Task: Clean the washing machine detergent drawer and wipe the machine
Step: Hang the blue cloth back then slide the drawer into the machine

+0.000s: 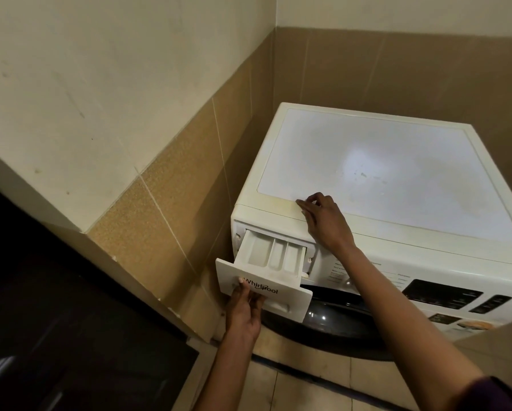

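Note:
A white front-loading washing machine (391, 173) stands in the corner of a tiled room. Its detergent drawer (274, 256) sticks out of the top left of the front panel, showing three white compartments. My left hand (244, 307) grips the drawer's front plate from below, thumb on the face next to the brand lettering. My right hand (323, 221) rests flat on the machine's front top edge just above the drawer slot, fingers spread and holding nothing. A few small marks show on the machine's top.
Tan-tiled walls (174, 188) close in on the left and behind the machine. A dark cabinet (56, 321) fills the lower left. The dark round door (331, 321) sits below the drawer, the control panel (444, 295) to its right. Tiled floor lies below.

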